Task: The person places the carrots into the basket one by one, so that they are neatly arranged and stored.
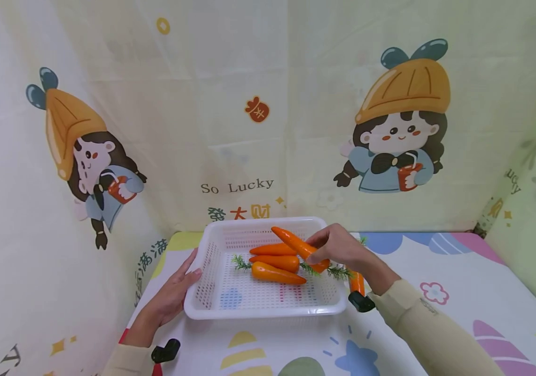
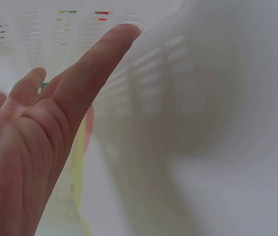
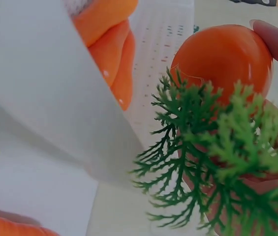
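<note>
Transfer of a carrot at the basket, seen mainly from the head view. The right hand [image 1: 335, 245] grasps the held carrot [image 1: 291, 241] near its broad end, thumb and fingers bent about it; the carrot tilts above the interior of the white basket [image 1: 263, 314], its narrow tip raised toward the far left and its leafy end low at the right. The left hand [image 1: 174, 292] lies at the basket's left side with fingers extended against the wall, apparently steadying it rather than clasping it. Three carrots [image 1: 274, 262] lie side by side on the basket floor, while another carrot [image 1: 357, 283] rests outside, just beside the right wall and partly hidden by the wrist. The step in hand is judged to be the carrying of one carrot at the basket; whether inward or outward cannot be told. The next move likely calls for a level wrist and a tuft kept free of the rim and of its neighbours. Materials: the basket appears to be thin moulded plastic, pierced by rows of small slots, with rounded corners and a smooth turned lip. The carrots are glossy, tapered and evenly orange, with bright highlights suggesting imitation produce. The foliage [image 3: 193, 137], in the right wrist view, branches into stiff, fine green sprigs.
</note>
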The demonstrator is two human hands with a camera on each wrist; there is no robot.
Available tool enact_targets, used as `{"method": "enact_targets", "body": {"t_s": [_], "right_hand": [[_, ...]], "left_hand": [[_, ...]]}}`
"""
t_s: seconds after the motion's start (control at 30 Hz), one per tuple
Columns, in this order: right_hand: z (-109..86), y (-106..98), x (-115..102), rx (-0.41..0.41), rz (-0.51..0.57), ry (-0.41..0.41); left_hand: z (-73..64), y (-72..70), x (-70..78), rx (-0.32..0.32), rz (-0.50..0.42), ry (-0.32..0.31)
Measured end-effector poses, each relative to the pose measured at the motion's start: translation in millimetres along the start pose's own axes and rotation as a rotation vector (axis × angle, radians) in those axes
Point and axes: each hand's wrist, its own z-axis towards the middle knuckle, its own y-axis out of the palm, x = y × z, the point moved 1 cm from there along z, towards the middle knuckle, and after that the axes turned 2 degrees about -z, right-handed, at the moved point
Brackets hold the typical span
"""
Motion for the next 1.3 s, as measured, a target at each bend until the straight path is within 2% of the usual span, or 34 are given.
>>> {"method": "enact_targets", "body": {"t_s": [0.43, 1.3], "right_hand": [[16.1, 10, -6, -0.04, -0.021, 0.021], [39.6, 34, -7, -0.182, -0.138, -0.082]], "left_hand": [[0.6, -0.2, -0.1, 0.007, 0.001, -0.012], [1.4, -0.3, 0.2, 0.004, -0.019, -0.02]]}}
